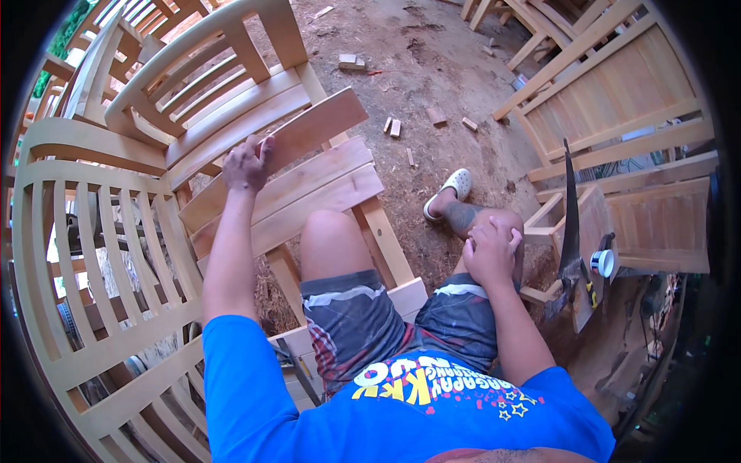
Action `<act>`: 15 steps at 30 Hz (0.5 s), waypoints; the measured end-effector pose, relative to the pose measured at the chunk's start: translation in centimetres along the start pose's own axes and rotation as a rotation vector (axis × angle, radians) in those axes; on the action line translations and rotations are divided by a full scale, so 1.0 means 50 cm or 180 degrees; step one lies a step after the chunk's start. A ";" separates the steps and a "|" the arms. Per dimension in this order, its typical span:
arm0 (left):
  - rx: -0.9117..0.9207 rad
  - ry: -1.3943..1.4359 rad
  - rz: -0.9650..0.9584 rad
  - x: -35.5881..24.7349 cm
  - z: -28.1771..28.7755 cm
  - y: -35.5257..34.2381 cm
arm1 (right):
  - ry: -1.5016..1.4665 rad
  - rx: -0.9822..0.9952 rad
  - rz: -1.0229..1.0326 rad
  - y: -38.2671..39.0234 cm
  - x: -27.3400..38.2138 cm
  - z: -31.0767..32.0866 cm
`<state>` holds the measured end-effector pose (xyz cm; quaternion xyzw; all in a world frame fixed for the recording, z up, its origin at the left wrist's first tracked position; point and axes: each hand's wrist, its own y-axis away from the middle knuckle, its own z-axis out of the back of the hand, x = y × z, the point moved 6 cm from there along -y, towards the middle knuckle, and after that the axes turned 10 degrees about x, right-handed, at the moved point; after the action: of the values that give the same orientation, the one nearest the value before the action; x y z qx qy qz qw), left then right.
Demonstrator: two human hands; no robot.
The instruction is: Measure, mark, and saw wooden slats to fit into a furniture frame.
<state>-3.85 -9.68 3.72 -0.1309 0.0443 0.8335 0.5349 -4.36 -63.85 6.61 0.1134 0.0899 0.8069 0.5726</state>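
Note:
My left hand (248, 163) grips the upper edge of a loose wooden board (324, 119), its fingers over the edge. That board lies tilted across the seat of an unfinished wooden bench, on whose frame rail (384, 241) I sit astride. Beside it, nearer to me, two more planks (309, 204) lie side by side across the rails. The bench's slatted side (116, 255) rises at the left and its curved backrest (201, 77) stands beyond. My right hand (492, 247) rests on my right knee, fingers spread over it and holding nothing.
At the right, a dark saw blade (571, 208) stands upright by a small wooden stool (596, 220), with a round white tin (603, 262) next to it. Panelled wooden furniture (617, 92) stands beyond. Wood offcuts (395, 127) lie scattered on the dirt floor.

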 end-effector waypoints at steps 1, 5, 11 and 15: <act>0.0030 0.0001 -0.0025 -0.025 0.015 0.008 | -0.0008 0.0020 -0.0033 0.002 -0.007 -0.003; 0.0769 -0.0291 0.0195 -0.088 0.006 0.054 | -0.0071 -0.0007 -0.0074 -0.005 -0.021 -0.005; 0.0966 -0.0049 0.0233 -0.063 -0.123 0.161 | -0.0457 -0.0078 0.0141 0.030 -0.014 0.010; 0.0490 -0.0739 -0.0030 -0.084 -0.120 0.211 | -0.2840 0.0015 0.1483 0.122 0.084 0.157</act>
<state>-10.69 -19.12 -1.64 0.0076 0.0454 0.8347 0.5488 -8.99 -61.75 16.15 0.4658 -0.1895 0.7860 0.3597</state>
